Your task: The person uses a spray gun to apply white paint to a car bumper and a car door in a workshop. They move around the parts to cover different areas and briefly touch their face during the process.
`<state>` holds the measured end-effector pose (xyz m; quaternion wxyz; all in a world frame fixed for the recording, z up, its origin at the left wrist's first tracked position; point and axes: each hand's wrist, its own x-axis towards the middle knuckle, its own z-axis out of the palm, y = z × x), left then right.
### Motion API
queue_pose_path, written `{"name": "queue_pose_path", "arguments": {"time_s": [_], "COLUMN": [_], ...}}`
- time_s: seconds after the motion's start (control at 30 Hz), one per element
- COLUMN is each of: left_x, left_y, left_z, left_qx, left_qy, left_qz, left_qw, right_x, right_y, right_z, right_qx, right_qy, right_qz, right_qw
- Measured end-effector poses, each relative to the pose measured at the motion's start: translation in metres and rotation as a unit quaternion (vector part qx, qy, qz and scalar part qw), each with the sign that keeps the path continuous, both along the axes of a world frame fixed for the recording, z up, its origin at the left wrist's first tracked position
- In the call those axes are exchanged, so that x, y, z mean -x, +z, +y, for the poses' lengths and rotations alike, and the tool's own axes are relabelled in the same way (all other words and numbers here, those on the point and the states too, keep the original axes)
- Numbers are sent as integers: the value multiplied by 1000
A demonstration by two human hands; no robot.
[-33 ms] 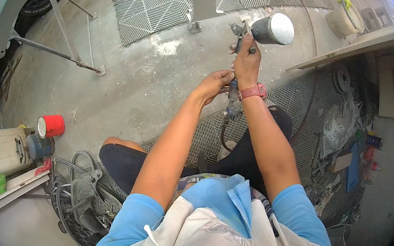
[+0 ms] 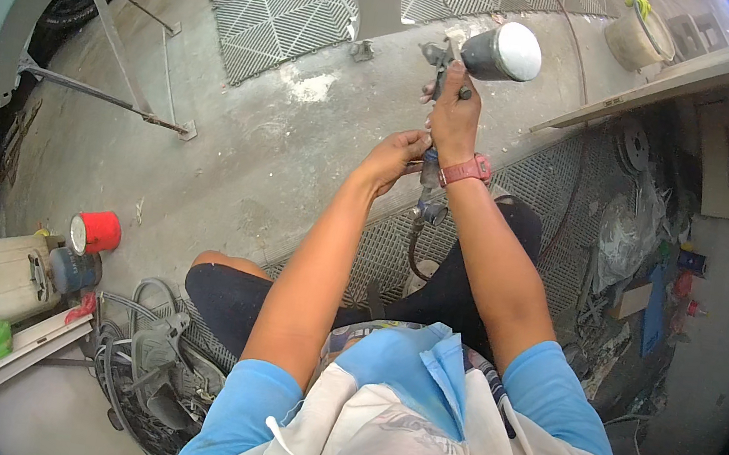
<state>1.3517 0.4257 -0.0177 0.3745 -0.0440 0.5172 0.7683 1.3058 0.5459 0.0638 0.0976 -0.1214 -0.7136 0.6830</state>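
My right hand, with a red watch on its wrist, grips the handle of a paint spray gun held out in front of me. The gun's grey cup with a white lid points to the right. My left hand pinches the fitting at the bottom of the gun's handle, where a dark air hose hangs down toward my lap. Both arms are stretched forward over a concrete floor and my dark-trousered knees.
A metal grate lies under me. Patterned grid mats and a metal stand are ahead and to the left. A red can, a pale container and coiled hoses sit at lower left. A bucket and clutter are on the right.
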Motion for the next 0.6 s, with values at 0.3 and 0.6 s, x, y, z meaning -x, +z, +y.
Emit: {"name": "queue_pose_path", "arguments": {"time_s": [0.3,0.6], "left_x": [-86,-186], "left_y": [56,98], "left_z": [-115,-246], "left_qx": [121,702], "left_qy": [136,83], "left_qz": [63,285], "left_qw": [981,648], "right_x": [-12,20], "right_y": [31,47], "right_z": [-35,22], "right_qx": [71,-25], "right_qy": [144,4], "right_qz": [-43,21], "right_qw": [986,999]}}
